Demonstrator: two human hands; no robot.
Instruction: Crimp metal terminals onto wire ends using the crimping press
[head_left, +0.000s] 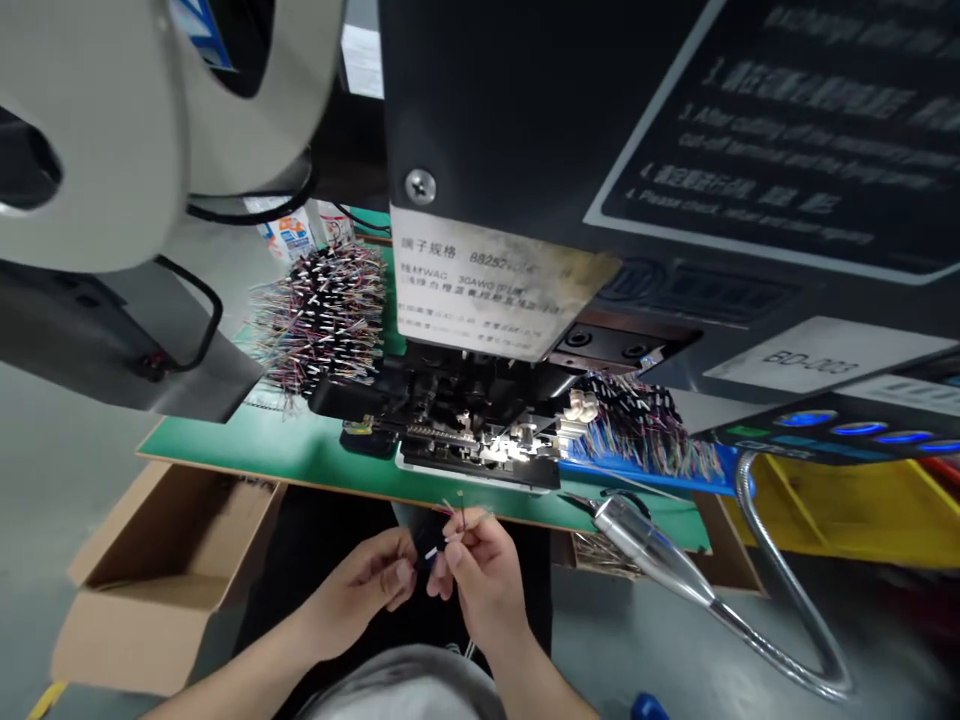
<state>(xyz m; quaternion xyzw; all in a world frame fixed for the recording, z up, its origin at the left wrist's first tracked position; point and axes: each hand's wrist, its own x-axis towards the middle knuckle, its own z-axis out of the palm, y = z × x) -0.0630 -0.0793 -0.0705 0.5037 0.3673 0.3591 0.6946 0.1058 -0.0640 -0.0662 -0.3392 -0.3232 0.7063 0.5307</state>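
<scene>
My right hand (pixel 486 572) pinches a black cable (pixel 430 548) near its end, where thin coloured wires (pixel 459 507) fan out above the fingertips. The cable bears a small white mark and runs between my two hands. Curled fingers of my left hand (pixel 377 572) close on the cable's other side, just left of my right hand. Both hands are above my lap, in front of the green table edge. Beyond them stands a crimping machine (pixel 487 445) with a lit working area. Against the dark clothing, part of the cable is hard to make out.
Bundles of black cables with coloured wire ends lie left (pixel 326 315) and right (pixel 649 425) of the machine. A silver gooseneck lamp (pixel 652 550) reaches in from the right. An open cardboard box (pixel 142 630) is at lower left; yellow bins (pixel 847 515) stand at right.
</scene>
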